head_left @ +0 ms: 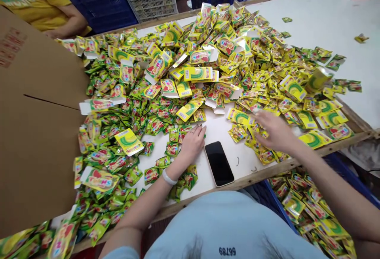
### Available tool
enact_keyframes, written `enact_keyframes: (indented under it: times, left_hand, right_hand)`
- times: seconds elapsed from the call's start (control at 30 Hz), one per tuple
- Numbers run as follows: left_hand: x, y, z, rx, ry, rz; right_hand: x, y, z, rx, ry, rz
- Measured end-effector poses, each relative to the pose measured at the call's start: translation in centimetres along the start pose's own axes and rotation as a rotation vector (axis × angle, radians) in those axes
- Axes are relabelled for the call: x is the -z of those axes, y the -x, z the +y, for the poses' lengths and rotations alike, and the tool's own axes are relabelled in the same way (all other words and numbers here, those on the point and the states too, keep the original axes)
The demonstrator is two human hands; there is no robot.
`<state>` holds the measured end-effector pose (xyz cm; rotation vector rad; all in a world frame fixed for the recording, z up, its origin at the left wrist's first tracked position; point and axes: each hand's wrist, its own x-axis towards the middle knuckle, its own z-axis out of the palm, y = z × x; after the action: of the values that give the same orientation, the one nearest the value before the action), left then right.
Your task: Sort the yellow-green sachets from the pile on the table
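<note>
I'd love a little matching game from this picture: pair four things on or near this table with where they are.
Things:
1. phone
2. cardboard box
3. left hand
4. right hand

Places:
A. far left edge of the table
B. on sachets right of the phone
C. face up between both hands
D. flat on the table, just left of the phone

Pairs: 1-C, 2-A, 3-D, 4-B

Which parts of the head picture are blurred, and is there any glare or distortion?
Head view: the right hand is smeared by motion, while the left hand and the phone are sharp; the phone screen gives only faint reflection; the light is even with soft shadows; the table edge bends from the wide lens.
</note>
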<state>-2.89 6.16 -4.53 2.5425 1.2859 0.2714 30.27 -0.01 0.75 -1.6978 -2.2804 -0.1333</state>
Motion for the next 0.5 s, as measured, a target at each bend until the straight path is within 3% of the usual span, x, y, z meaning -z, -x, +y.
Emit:
enact_keyframes:
  times: [0.07, 0.13, 0.2, 0.3, 0.37, 0.5]
  left_hand:
    - [-0.3, 0.4, -0.4, 0.047, 0.110, 0.054]
    - [-0.2, 0.9, -0.6, 0.132, 0.334, 0.167]
    - [-0.1, 1.3, 0.0, 0.250, 0.627, 0.290]
    - [0.0, 1.4, 2.3, 0.388, 1.059, 0.409]
    - [-0.1, 1.3, 4.4, 0.410, 1.269, 0.406]
    - [-0.1, 1.3, 7.3, 0.457, 1.486, 0.363]
  right_hand:
    - [-3.2, 0.7, -2.4, 0.157, -0.026, -0.155]
    - [-5.4, 1.5, -3.6, 0.170, -0.105, -0.180]
    - [-6.3, 1.9, -4.4, 0.054, -0.319, -0.073]
    - [-6.4, 1.0, -6.9, -0.284, -0.892, 0.200]
    - [-6.5, -0.2, -9.8, -0.454, -1.202, 0.317]
    - [-6.9, -2.5, -15.1, -0.598, -1.452, 0.383]
